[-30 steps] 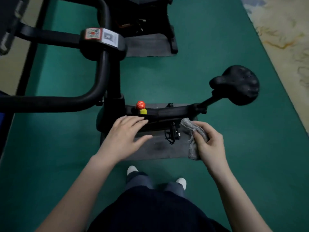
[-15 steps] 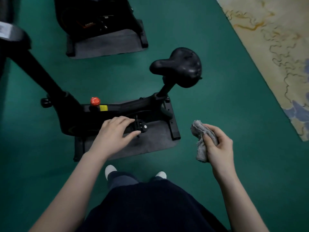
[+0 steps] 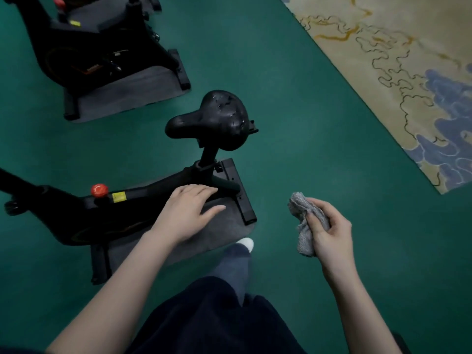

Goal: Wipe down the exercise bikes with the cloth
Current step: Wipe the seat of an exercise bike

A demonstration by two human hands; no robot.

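Down on my right, the green floor (image 3: 319, 139) lies open from the near bike (image 3: 153, 189) as far as the slanting edge of a patterned carpet (image 3: 408, 60), which cuts across the upper right corner. The near bike stands on a grey mat (image 3: 224, 229), and its rear foot bar (image 3: 240, 192) marks the mat's right side, with the mat's rounded corner just beside my white sock (image 3: 246, 243). The saddle (image 3: 217, 123) juts up over that end on its post. A strip of green floor separates this mat from a second bike (image 3: 84, 54) at the upper left, which stands on a mat of its own. A red knob (image 3: 99, 190) sits on the near frame, left of my hands.

My left hand (image 3: 186, 213) is stretched flat, palm down, fingers straight and slightly spread, its fingertips over the frame by the foot of the saddle post; I cannot tell whether they touch it. My right hand (image 3: 329, 233) is well clear of the bike, above bare floor, curled tightly round the grey cloth (image 3: 302, 213), which is bunched up, one end poking past the knuckles and the other hanging below the palm.
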